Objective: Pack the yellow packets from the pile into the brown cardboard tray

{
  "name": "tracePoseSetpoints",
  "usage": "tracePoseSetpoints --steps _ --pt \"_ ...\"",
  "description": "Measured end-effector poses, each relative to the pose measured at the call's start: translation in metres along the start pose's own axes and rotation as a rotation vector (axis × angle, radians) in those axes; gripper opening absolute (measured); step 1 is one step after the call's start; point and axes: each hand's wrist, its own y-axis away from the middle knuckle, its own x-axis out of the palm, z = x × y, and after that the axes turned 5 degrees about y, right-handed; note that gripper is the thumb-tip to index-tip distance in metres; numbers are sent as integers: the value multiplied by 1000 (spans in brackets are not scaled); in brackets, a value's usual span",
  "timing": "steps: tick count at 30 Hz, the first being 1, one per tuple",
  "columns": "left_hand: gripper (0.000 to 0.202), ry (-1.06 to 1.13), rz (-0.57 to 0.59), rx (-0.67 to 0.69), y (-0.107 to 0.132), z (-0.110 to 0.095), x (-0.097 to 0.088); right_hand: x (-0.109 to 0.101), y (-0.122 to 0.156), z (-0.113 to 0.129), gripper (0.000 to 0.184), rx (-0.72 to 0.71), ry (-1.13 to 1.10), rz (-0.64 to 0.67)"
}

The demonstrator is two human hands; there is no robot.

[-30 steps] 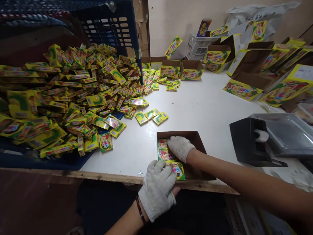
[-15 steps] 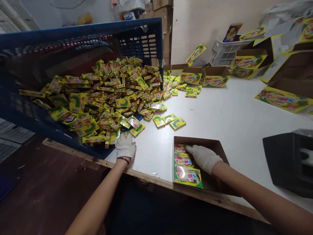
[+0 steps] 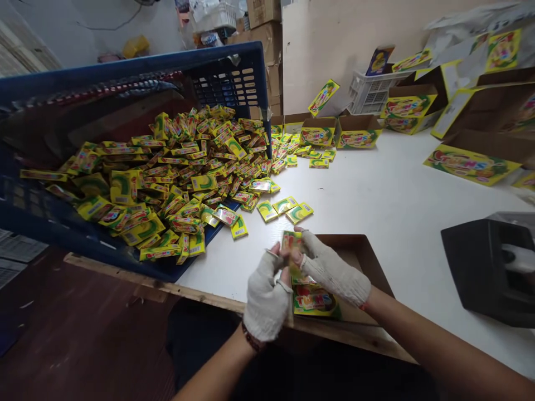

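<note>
At the desk's near edge: left hand and right hand, both gloved, close together and pinched on one small yellow packet, held upright above an open brown carton. In the carton, below the hands: a flat yellow packet row. Farther left: tilted blue crate spilling packets over the desk. At the far edge: empty printed cartons.

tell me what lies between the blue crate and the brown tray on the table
Head view: three loose yellow packets on bare white table, between blue crate and brown tray.
</note>
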Motion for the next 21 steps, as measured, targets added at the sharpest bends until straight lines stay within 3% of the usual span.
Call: tracePoseSetpoints --steps 2,4,6,8,10,12,16,19,21 --pt "40 -58 152 74 -1 -3 14 -3 -2 -1 57 50 4 -92" --pt "33 -273 181 175 -24 0 6 -14 -3 -5 49 108 40 -154" --pt "39 -703 121 252 -67 6 -20 -29 -2 -10 36 142 72 -139" --pt "57 -1249 189 164 -118 15 -54 -43 1 -16 24 148 108 -93" --pt "58 -1350 236 112 -161 22 -87 -53 6 -23 20 144 116 -55" --pt "51 -1405 275 72 -188 26 -111 -56 10 -31 22 145 51 -20" --pt "36 -1473 302 55 -194 25 -133 -52 16 -44 26 184 -58 50" --pt "20 -1478 279 49 -178 21 -132 -54 15 -49 25 225 27 48" --pt "15 -1444 240 58 -167 18 -130 -59 12 -49 27 173 71 13"
